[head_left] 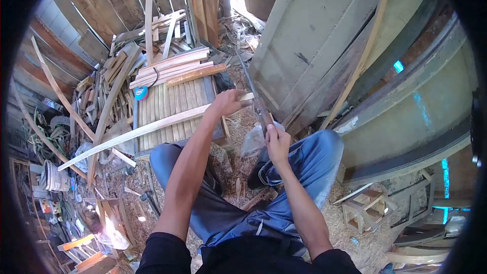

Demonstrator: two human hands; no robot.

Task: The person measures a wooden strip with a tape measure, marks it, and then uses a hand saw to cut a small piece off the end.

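My left hand point(227, 103) is closed around the right end of a long pale wooden strip point(152, 128), which slopes down to the lower left across a slatted wooden panel. In my right hand point(277, 143) is the dark wooden handle of a long saw-like tool point(265, 116). Its thin dark part runs up and away past the end of the strip. The strip's end and the tool lie close together; whether they touch is hard to tell. Both hands are above and between my bent knees.
A turquoise tape measure point(141, 93) and cut boards point(172, 66) rest on the slatted panel point(175, 99). Scrap wood point(114, 68) is piled behind at left. Large panels point(309, 30) lean at right. A small wooden frame point(366, 209) stands at lower right on the shavings-strewn floor.
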